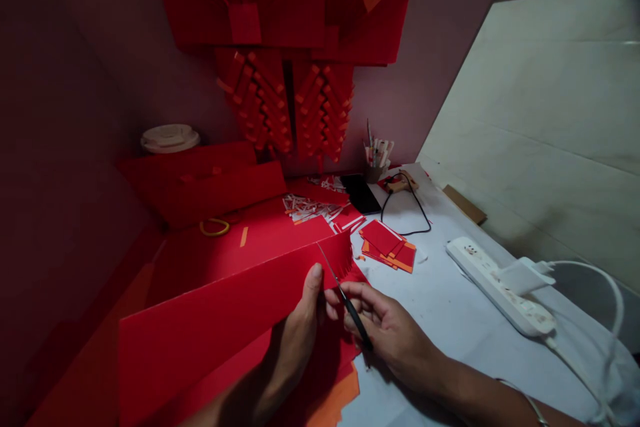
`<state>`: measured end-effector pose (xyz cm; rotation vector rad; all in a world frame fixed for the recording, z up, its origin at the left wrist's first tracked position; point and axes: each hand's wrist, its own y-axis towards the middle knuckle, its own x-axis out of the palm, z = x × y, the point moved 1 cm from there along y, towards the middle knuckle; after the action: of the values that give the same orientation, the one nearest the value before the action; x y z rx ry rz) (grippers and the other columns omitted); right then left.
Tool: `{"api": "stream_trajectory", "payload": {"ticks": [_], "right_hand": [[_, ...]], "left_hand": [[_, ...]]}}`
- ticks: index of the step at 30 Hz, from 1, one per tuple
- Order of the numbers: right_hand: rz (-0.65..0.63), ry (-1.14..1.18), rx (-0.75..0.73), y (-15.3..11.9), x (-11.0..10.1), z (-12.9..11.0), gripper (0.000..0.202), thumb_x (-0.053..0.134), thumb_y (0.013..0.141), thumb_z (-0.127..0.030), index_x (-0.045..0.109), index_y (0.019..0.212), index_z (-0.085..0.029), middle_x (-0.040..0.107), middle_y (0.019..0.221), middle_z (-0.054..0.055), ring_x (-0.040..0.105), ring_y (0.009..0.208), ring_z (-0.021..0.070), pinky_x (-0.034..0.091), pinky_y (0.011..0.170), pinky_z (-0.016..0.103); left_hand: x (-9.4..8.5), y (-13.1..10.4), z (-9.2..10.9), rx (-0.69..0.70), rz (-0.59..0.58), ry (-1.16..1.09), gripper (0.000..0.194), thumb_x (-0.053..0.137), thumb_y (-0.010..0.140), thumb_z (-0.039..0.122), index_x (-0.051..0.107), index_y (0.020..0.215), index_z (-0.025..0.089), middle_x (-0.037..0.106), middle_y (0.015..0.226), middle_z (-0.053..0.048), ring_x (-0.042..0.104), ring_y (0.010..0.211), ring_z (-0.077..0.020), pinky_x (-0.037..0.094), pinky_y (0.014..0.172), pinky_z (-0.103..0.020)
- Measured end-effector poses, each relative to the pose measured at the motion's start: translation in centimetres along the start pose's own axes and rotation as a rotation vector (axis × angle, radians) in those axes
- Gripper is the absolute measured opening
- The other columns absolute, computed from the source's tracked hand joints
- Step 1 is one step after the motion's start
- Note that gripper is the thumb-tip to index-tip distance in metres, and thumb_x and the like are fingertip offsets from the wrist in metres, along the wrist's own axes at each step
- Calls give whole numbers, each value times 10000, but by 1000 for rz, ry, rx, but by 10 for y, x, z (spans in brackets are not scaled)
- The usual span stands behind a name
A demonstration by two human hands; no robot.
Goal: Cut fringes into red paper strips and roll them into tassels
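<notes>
My left hand point(303, 320) grips a long folded sheet of red paper point(210, 320), its thumb lying on the near face and the other fingers mostly hidden behind. In my right hand point(383, 323) is a pair of scissors point(356, 320) with black handles, the fingers closed round them. Their thin blades lie against the right part of the sheet, pointing up and left to its top edge. To the right of the blades, the paper's end is cut into a fringe of narrow strips point(347, 267).
Small red and orange cards point(387, 245) lie right of the sheet. Paper scraps point(313, 207), a black flat object point(361, 193), a pen cup point(375, 163) and a cable point(425, 213) sit farther back. A white power strip point(500, 290) runs along the right. Red paper decorations point(320, 107) hang behind.
</notes>
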<state>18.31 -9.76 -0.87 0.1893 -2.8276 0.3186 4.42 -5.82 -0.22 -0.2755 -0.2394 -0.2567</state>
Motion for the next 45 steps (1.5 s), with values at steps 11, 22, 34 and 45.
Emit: {"api": "stream_trajectory", "payload": {"ticks": [11,22,34,45], "right_hand": [[14,-22,-4,0,0,0,359,782,808,-392,640,1076,-200,724,878,26,597,688,111,528,752,257],[2,-56,5,2,0,-2,361,756,810,-412,631,1071,-196,669,831,4,525,640,107,487,695,252],[-60,-304,30,2,-7,-10,322,652,782,-153,719,1095,-193,562,717,-32,495,616,119,397,575,237],[-155,-1289,-348,-6,-16,1,544,600,807,-41,599,1321,-221,668,1145,116,664,997,290,579,830,402]], "left_hand": [[-8,2,-3,42,152,108,450,592,835,544,632,481,269,670,538,-41,652,673,-282,486,729,-381],[-3,3,-4,11,134,86,518,544,855,574,605,447,261,647,486,-52,646,596,-268,492,724,-382],[-31,31,24,137,495,-42,163,777,613,301,712,722,198,607,491,24,469,422,-120,389,471,-231],[-29,32,35,51,209,-153,179,752,671,326,736,750,166,705,623,-33,663,644,-231,528,572,-304]]}}
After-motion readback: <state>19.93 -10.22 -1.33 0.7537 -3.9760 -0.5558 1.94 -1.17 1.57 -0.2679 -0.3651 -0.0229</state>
